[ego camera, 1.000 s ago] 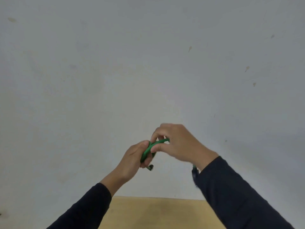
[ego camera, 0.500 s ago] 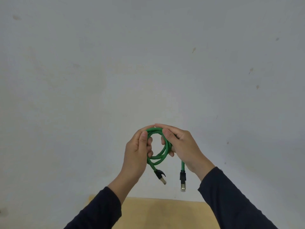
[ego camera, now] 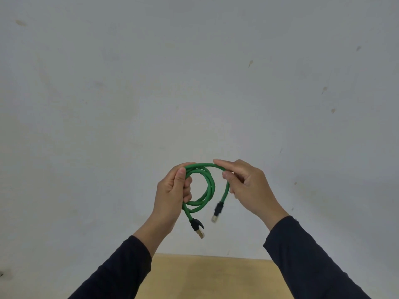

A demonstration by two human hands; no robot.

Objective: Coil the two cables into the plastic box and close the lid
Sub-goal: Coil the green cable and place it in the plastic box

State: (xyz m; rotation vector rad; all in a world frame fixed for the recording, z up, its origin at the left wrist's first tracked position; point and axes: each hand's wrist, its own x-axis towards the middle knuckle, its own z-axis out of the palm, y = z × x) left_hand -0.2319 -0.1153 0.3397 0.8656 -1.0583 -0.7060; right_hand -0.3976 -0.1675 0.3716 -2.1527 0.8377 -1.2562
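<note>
A green network cable [ego camera: 210,187] is held up in the air in front of a pale wall. It is wound into a small loop of a few turns. My left hand [ego camera: 172,195] grips the loop's left side. My right hand [ego camera: 246,186] pinches the strand at the loop's upper right. Both black-booted plugs dangle free: one [ego camera: 197,227] below the loop, the other [ego camera: 217,212] under my right hand. No second cable and no plastic box are in view.
A light wooden table [ego camera: 207,277] shows at the bottom edge between my dark sleeves. The grey-white wall [ego camera: 194,83] with a few small marks fills the rest of the view.
My hands opened from a tight clasp and rose a little. The cable loop became visible with both plugs hanging down. In the last half second my right hand drew right, widening the loop.
</note>
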